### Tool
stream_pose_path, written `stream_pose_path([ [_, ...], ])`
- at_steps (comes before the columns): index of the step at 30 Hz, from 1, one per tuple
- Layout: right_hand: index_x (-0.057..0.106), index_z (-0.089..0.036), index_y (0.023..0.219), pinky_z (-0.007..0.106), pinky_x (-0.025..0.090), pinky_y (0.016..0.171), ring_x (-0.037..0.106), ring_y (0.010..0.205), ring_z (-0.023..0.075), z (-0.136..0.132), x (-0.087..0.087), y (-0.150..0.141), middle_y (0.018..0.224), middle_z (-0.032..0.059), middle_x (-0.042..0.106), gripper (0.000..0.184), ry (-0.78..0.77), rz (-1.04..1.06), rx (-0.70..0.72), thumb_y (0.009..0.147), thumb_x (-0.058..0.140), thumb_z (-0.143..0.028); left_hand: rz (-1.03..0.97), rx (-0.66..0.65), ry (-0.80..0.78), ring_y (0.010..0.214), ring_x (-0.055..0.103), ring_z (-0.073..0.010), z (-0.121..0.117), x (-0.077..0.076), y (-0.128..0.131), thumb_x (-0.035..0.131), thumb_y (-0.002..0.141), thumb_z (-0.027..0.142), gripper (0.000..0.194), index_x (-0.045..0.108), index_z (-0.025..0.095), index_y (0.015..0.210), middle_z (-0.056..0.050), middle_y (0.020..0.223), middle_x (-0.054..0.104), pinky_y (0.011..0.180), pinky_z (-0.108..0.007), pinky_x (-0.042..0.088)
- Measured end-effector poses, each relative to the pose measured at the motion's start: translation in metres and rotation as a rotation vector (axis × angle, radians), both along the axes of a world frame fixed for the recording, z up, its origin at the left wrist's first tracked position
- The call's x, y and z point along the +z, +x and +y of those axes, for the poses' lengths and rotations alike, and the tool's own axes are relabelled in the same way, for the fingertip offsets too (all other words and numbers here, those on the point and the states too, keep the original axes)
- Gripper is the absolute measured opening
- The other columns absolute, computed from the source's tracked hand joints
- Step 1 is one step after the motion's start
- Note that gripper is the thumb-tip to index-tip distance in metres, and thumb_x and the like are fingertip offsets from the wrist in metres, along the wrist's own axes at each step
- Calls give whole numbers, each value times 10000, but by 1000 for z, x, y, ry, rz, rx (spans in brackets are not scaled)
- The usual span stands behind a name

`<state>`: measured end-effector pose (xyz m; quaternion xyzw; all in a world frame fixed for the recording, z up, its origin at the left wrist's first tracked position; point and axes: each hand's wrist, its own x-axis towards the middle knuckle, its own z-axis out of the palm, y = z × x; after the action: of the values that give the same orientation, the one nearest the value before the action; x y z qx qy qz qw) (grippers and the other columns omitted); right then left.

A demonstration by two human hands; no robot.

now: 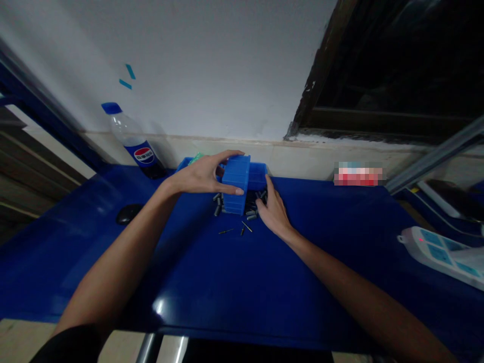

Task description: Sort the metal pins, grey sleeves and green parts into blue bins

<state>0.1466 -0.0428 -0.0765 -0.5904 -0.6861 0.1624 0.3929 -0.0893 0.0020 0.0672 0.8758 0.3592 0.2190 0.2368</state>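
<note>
My left hand grips a small blue plastic bin tipped up on its side, thumb underneath and fingers over the top. Several small dark metal parts lie spilled on the blue table below the bin's mouth. My right hand rests on the table among these parts, fingers curled towards them; what the fingertips hold is hidden. A few thin pins lie just in front of the pile. Behind the tipped bin stands another blue bin.
A cola bottle with a blue cap stands against the wall at the back left. A dark computer mouse lies at the left. A white power strip sits at the right edge. A red-white blurred package lies at the back right.
</note>
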Motion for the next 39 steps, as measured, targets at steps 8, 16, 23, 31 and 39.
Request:
stream_pose_path([
  [8,161,-245,1667,634,407,1199,431,1523,316,-5,5,1,1680,125,394,727,-7,169,16,984,407,-268,67,-3,160,1308,598,-390,-14,-11,26,746,812,622,950,393,261,1617,-169,1519,567,1103,-533,455],
  [16,262,-288,1606,614,490,1123,535,1435,317,-1,8,5,1596,120,513,662,39,222,8,974,456,-272,-15,2,214,1369,567,-388,-22,-13,41,777,814,562,922,414,251,1603,-160,1557,539,1150,-553,437],
  [23,558,-245,1393,604,472,1115,572,1342,357,8,24,17,1427,151,630,619,160,143,46,778,599,-200,-76,-2,270,1413,539,-383,-26,-20,51,788,803,569,891,469,229,1562,-160,1560,540,1188,-565,403],
  [31,709,-193,996,525,626,845,729,870,285,12,48,46,954,75,776,334,-336,394,600,733,771,-389,-71,66,304,1478,457,-392,-33,-25,63,770,832,508,916,367,260,1617,-161,1627,456,1215,-624,294],
  [39,727,-193,818,514,637,773,743,749,266,9,55,34,783,87,751,271,-270,558,527,762,839,-433,-209,104,292,1468,463,-380,-29,-24,62,706,878,619,838,421,280,1589,-123,1618,479,1201,-593,376],
])
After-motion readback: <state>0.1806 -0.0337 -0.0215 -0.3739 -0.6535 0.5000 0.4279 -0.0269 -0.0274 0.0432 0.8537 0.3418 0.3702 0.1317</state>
